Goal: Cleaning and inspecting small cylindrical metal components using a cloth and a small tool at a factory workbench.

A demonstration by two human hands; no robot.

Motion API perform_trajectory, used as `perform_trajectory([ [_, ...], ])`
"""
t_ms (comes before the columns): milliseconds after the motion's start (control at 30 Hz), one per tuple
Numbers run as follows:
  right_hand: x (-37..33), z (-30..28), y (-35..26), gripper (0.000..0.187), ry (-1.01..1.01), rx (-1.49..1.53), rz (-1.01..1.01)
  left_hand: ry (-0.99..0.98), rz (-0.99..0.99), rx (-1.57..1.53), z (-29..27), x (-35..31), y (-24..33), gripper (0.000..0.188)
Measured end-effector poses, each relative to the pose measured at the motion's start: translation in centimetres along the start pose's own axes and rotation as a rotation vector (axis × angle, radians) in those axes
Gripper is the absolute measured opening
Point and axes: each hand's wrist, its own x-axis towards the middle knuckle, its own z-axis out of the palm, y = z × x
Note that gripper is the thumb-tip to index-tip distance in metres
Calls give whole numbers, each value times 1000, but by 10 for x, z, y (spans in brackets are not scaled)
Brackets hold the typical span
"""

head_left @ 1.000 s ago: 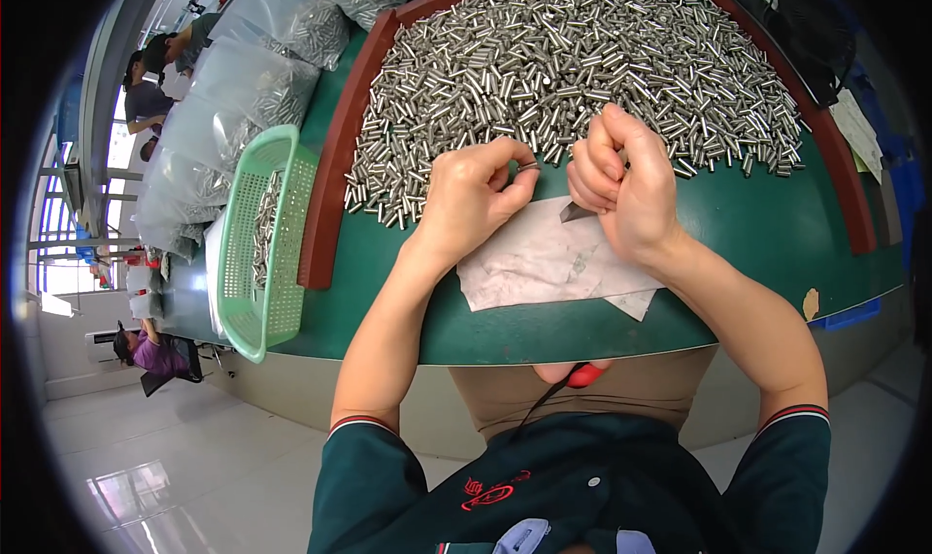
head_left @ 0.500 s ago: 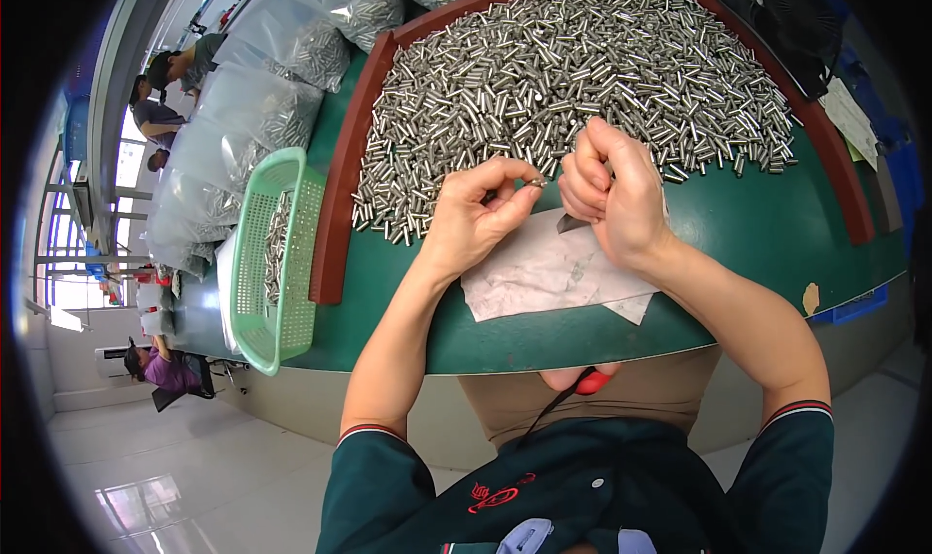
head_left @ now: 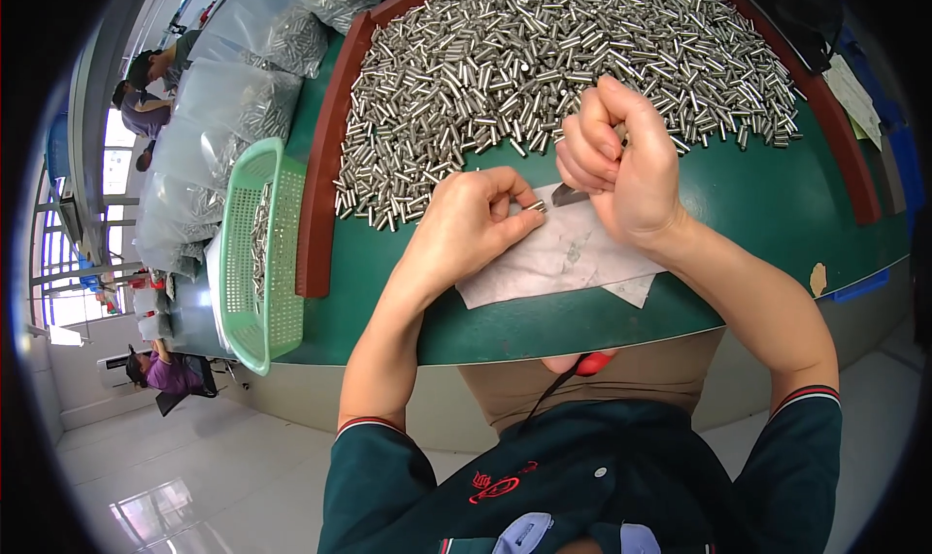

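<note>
Left fingers (head_left: 505, 180): pinch a metal pin (head_left: 538, 206) at the tips, likely because it's small.
Right fingers (head_left: 585, 161): curled; can't tell if they hold anything.

The left hand (head_left: 461, 219) covers part of the pin (head_left: 537, 206) at its fingertips. The right hand (head_left: 626, 161) hides all but one end of a dark tool (head_left: 568, 196), so its full shape cannot be told. Both hands block parts of the cloth (head_left: 549, 253). The top edge crops the pile (head_left: 563, 59); the bottom edge, the shirt (head_left: 631, 457). A distant co-worker's hands (head_left: 161, 346) are too small to read.
</note>
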Motion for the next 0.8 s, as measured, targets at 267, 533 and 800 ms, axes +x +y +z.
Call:
perform_trajectory([
  [267,1,1,1,41,-28,-61,66,-21,-11,13,0,1,-3,17],
  [533,0,1,0,39,-59,26,86,-35,-2,-50,1,1,-5,15],
  [800,-3,1,3,38,-62,8,74,-48,-19,-61,1,3,-6,16],
])
